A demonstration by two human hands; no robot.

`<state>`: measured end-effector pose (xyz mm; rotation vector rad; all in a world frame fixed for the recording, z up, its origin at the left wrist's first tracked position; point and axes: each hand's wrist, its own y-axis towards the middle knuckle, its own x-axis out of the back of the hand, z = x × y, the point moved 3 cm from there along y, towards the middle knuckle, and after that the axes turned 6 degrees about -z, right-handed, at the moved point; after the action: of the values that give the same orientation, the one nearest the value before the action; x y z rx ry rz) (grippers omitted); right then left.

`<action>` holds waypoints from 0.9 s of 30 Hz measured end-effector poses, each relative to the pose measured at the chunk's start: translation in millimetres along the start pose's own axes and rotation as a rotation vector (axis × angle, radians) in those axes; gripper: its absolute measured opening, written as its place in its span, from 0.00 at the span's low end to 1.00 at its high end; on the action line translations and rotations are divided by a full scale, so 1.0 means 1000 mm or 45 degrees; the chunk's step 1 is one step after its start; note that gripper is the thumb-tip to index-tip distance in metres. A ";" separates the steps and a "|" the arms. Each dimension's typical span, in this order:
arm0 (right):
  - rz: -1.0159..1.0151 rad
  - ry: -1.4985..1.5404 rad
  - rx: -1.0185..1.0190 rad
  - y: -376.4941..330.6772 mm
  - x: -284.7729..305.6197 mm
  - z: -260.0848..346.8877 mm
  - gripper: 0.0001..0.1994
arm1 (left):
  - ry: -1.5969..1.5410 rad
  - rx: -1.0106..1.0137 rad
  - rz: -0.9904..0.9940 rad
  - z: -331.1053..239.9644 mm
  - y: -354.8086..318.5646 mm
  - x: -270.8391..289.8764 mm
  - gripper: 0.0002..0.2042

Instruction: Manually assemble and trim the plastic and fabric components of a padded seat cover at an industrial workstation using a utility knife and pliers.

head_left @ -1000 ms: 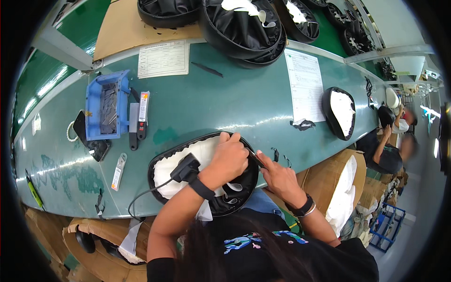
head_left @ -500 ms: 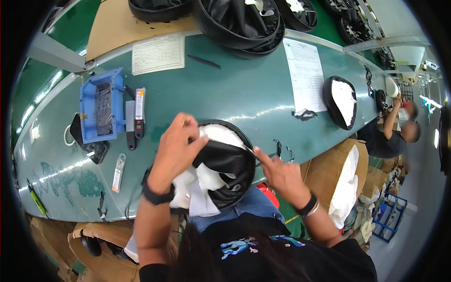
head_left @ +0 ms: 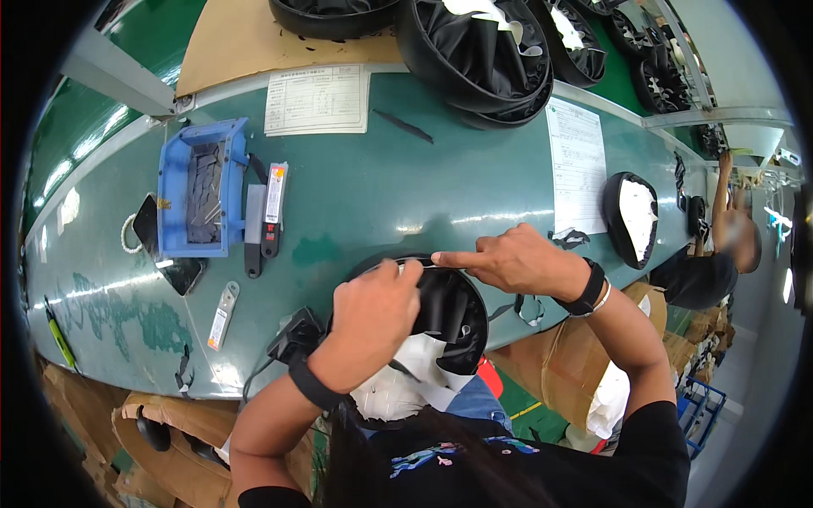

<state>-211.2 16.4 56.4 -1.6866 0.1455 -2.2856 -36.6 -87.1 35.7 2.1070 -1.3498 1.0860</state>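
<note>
At the near edge of the table sits a round black leather-like cover (head_left: 440, 309) with a stiff rim and white padding (head_left: 394, 381) showing on its near side. My left hand (head_left: 377, 309) is closed at the cover's far left rim, slightly blurred, its thumb and fingertips pinched on the edge. My right hand (head_left: 525, 264) reaches over from the right with the index finger laid along the far rim and the other fingers curled. A thin pale line shows beneath that finger; whether it is a tool held in the hand is unclear.
On the left are a blue bin (head_left: 195, 245) of dark strips, a utility knife (head_left: 273, 212), a phone (head_left: 178, 275) and a green cutter (head_left: 59, 339). More black covers (head_left: 474, 59) are stacked at the back. Printed sheets (head_left: 318, 102) lie on the table. A co-worker (head_left: 711, 267) is at right.
My right hand has moved from the cover's right side to its far rim. My left hand has shifted right and nearer. The cover has turned and sits lower in view.
</note>
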 end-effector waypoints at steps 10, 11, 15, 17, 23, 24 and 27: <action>0.143 -0.030 -0.551 -0.067 -0.029 0.048 0.31 | -1.256 0.282 -0.189 0.041 0.043 0.024 0.15; 0.079 -0.010 -0.666 -0.074 -0.032 0.054 0.31 | -1.287 0.217 -0.256 0.046 0.043 0.032 0.16; 0.084 0.104 -0.968 -0.091 -0.046 0.098 0.30 | -1.829 0.133 -1.043 0.077 0.018 0.054 0.14; -0.077 0.095 -0.936 -0.077 -0.045 0.097 0.30 | -2.216 0.229 -1.025 0.069 0.004 0.050 0.10; 0.046 -0.045 -0.770 -0.063 -0.017 0.052 0.29 | -0.254 -0.270 0.043 0.019 0.015 0.003 0.10; 0.045 -0.049 -0.764 -0.058 -0.012 0.048 0.29 | -0.034 -0.383 0.196 0.015 0.016 0.001 0.10; 0.042 -0.074 -0.731 -0.053 -0.011 0.053 0.30 | -0.258 -0.491 0.106 0.017 0.039 -0.002 0.11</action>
<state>-167.4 74.8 75.5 -1.9787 0.8811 -2.3021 -65.4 -115.5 21.0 1.9227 -1.6054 0.5901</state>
